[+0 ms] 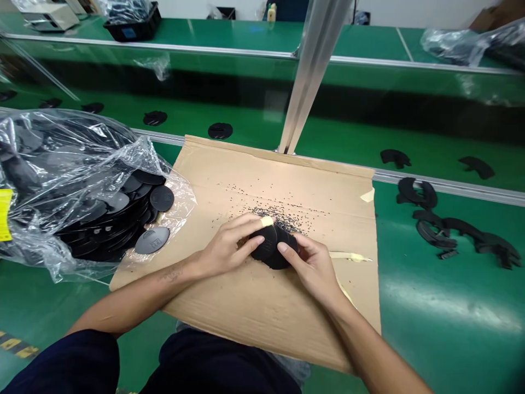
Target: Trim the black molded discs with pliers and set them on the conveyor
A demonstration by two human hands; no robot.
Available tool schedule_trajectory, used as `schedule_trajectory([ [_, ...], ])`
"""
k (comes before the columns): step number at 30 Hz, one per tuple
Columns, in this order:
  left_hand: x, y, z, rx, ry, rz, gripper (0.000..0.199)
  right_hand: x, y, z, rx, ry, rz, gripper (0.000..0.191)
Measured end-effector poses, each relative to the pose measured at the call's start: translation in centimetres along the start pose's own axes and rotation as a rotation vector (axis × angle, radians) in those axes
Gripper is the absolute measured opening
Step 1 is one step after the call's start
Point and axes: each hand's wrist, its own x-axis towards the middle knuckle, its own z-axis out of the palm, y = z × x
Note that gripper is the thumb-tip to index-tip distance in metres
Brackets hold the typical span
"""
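Both hands, left hand (227, 249) and right hand (311, 268), pinch a small black round plastic disc (273, 247) by its rim over the brown cardboard sheet (266, 306); it looks light, stiff and smooth.

Black round disc (274, 247) between the fingers of the left hand (229, 249) and the right hand (314, 268); matte, no pattern visible. Yellow tape band on one left fingertip (267, 221). Under the fingers: plain tan-brown cardboard sheet (254, 306), speckled just beyond the fingertips with fine black shavings (283, 219). Left of the fingers: clear plastic bag (61, 175), glossy with white glare, holding black discs (123, 213); one grey disc (152, 239) at its mouth. Yellow label (5, 214) on bag edge. Right of the fingers: black curved trimmings (451, 230) on green bench surface (443, 306). Sleeves dark navy.
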Motion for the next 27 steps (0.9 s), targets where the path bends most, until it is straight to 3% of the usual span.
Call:
schedule_trajectory([
  [5,0.04,0.10,0.07,0.098,0.005,0.152,0.045,-0.03,-0.06,-0.10,-0.037,0.015,-0.005,0.040],
  [15,-0.22,0.20,0.56,0.143,-0.035,0.195,0.048,-0.06,0.16,0.28,-0.088,0.011,-0.028,0.041],
  [20,-0.41,0.31,0.70,0.107,-0.056,0.174,0.047,-0.25,0.17,0.44,-0.142,0.054,-0.068,0.032],
  [24,-0.36,0.35,0.68,0.071,0.001,0.057,0.051,-0.44,-0.32,0.67,-0.127,0.097,-0.094,0.030],
  [27,-0.31,0.32,0.73,0.032,0.029,0.053,0.045,-0.46,-0.49,0.77,-0.116,0.110,-0.096,0.031],
])
